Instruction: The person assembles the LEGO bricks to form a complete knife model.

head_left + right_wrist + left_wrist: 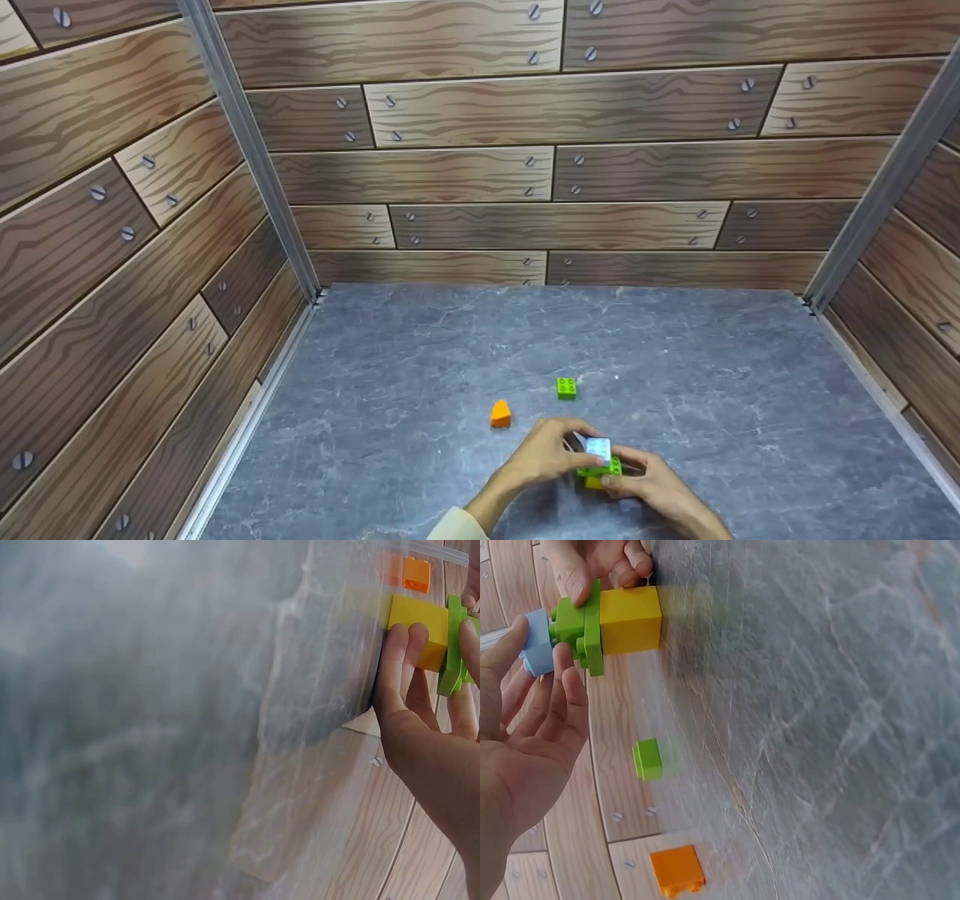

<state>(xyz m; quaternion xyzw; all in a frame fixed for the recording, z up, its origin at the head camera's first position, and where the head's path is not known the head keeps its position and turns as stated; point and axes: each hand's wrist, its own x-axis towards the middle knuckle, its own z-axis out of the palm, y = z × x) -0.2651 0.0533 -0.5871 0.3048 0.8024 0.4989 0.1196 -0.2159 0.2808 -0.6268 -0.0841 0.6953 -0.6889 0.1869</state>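
My left hand (550,454) pinches a light blue toy brick (537,643) between thumb and fingers. That brick sits right at the studs of a bright green brick (571,624), slightly tilted in the left wrist view. Below the green brick come a wider, thin green piece (594,652) and a yellow block (634,619), stacked upright on the table. From the other side my right hand (656,486) grips this stack, thumb on the green pieces. In the right wrist view, two of its fingertips (417,633) lie against the yellow block.
Beyond the hands, a small green brick (566,388) with studs on top stands on the grey marbled table (375,420). An orange piece with a sloped top (500,415) lies to its left. Wood-patterned panels (450,172) wall the table at the back and both sides.
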